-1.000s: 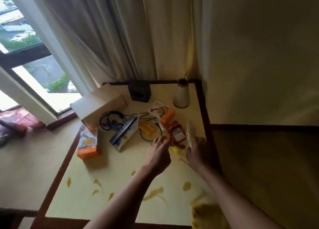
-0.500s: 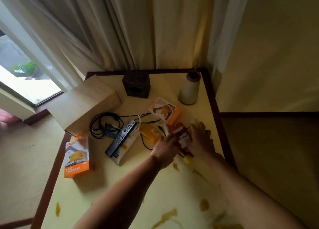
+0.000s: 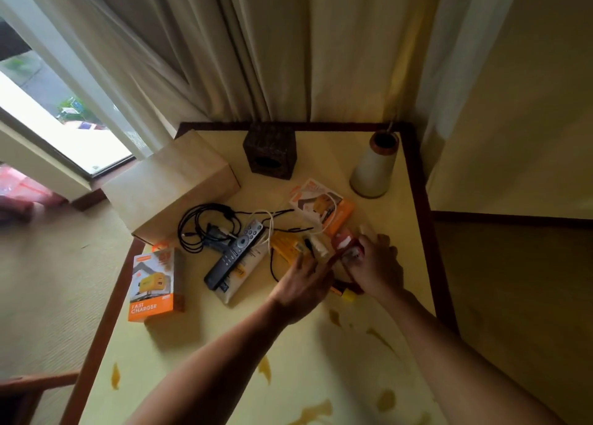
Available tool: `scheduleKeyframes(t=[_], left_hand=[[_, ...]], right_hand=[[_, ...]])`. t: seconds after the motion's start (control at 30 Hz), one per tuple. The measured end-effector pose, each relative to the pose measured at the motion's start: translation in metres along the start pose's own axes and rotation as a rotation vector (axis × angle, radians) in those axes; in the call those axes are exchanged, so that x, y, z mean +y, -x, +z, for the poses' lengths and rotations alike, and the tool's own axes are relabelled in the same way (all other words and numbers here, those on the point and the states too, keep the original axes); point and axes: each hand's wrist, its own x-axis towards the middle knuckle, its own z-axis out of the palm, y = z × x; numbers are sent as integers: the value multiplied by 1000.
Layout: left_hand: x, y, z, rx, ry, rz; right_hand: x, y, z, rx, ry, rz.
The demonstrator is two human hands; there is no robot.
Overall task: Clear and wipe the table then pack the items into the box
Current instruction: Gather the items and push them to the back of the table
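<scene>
Now, hands have reached clutter beside the remote (image 3: 236, 254).
Noted: right hand (image 3: 377, 266) grips red packet (image 3: 345, 241); left hand (image 3: 303, 285) straight-fingered; clearing begun.

Pale curtains (image 3: 256, 55) hang in long folds across the back corner, beside a plain cream wall (image 3: 529, 104) with a dark skirting strip (image 3: 513, 222) at its foot. On the left, a window (image 3: 48, 113) shows bright daylight and some greenery (blurred). Beige carpet (image 3: 48, 296) covers the floor, with something pink-red (image 3: 22, 193) lying under the window.
</scene>
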Motion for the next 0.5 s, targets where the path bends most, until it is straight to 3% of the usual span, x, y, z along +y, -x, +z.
scheduleKeyframes(t=[0.1, 0.27, 0.37, 0.43, 0.5], left_hand=[[-3, 3, -10, 95, 91, -65], [-18, -4, -46, 310, 369, -428], [-35, -24, -70, 441, 587, -663], [-60, -39, -78, 414, 598, -793], [-90, -50, -78, 243, 524, -891]], right_hand=[[-2, 5, -1, 52, -146, 35], [-16, 7, -24, 120, -411, -72], [-49, -9, -43, 172, -427, -190], [-76, -31, -51, 195, -317, -248], [-100, -54, -51, 190, -169, -275]])
